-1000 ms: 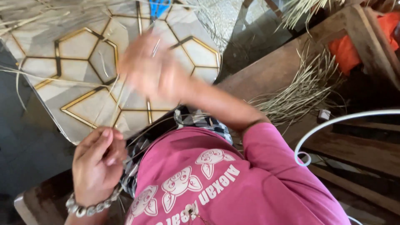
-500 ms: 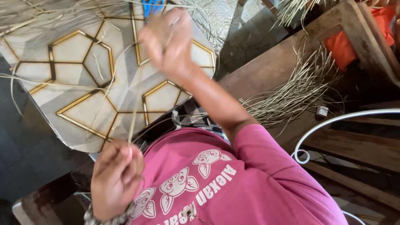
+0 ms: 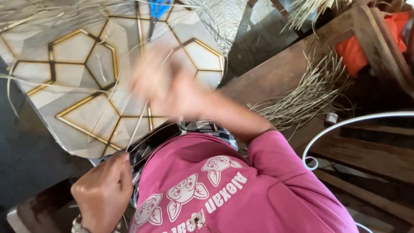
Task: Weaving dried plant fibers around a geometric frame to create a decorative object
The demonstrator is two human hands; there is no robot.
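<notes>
left hand (image 3: 103,190) pinching thin dry straw strands (image 3: 138,123); right hand (image 3: 166,88) blurred, grip can't tell.

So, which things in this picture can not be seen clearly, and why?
- Right hand, head view: motion blur smears the fingers, so its grip cannot be read.
- Straw strands: thin and blurred; their upper ends are lost in the smear.
- Left hand: the wrist is cut off by the bottom edge.
- Blue thing: cut off by the top edge.
- White tube: runs out at the right edge.
</notes>
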